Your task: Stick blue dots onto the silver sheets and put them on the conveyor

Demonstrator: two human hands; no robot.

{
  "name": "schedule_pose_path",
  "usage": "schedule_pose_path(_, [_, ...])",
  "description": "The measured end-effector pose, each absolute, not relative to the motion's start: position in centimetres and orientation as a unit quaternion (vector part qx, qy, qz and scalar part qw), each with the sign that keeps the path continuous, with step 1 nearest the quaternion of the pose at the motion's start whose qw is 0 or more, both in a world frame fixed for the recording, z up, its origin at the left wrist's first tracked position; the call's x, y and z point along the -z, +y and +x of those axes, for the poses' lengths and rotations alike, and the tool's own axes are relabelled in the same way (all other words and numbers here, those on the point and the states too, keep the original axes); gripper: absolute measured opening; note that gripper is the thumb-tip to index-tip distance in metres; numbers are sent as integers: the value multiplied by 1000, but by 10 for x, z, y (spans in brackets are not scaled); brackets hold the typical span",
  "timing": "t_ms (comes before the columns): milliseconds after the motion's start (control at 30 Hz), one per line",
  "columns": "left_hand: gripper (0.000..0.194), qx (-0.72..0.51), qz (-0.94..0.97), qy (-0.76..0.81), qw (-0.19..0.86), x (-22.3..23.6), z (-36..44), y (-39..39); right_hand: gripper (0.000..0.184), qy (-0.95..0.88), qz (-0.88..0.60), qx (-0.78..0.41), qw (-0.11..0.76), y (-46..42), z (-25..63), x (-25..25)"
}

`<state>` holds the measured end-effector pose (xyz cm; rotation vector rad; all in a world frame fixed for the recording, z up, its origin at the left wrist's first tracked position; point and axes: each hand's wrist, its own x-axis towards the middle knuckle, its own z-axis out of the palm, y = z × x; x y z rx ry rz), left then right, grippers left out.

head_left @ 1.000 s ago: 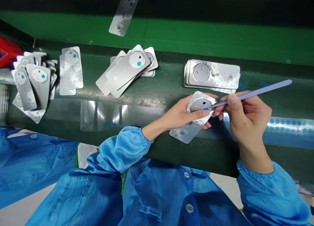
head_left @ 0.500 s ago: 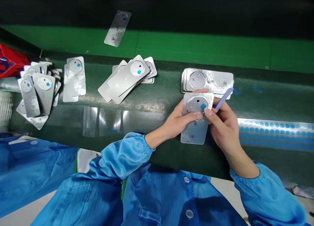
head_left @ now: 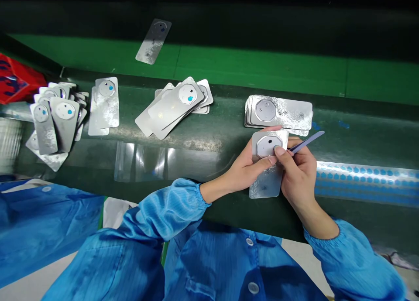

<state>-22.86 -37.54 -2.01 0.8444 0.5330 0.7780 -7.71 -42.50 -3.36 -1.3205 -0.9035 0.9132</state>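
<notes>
Head view: the left hand (head_left: 246, 169) grips a plate (head_left: 266, 185) above the surface (head_left: 227, 107), near a stack (head_left: 294, 111); the right hand (head_left: 298, 172) holds a purple tool (head_left: 309, 141), thumb on the plate.

Hands (head_left: 244, 168) (head_left: 297, 174) close together, thumbs (head_left: 287, 160) uppermost

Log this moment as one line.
left hand: holding metal plate | right hand: thumb on plate, holding purple tool | beyond: plate stack

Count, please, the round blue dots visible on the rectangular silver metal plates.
5 dots: two on the left pile, one on the plate pair, one on the middle pile, one on the far plate. Others may be hidden.
</notes>
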Motion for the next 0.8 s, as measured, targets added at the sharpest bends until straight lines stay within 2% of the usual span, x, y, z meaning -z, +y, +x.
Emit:
schedule_pose_path(333, [81, -363, 418, 233, 800, 28, -230, -376, 32, -373, -570, -422, 598, -424, -77, 31])
schedule_pose_path(500, [82, -356, 437, 264, 783, 32, -232, -372, 23, -361, -576, -447, 582, -424, -71, 33])
schedule_pose_path(800, [74, -350, 412, 278, 794, 27, -234, -371, 34, -338, -573, -487, 566, -425, -71, 31])
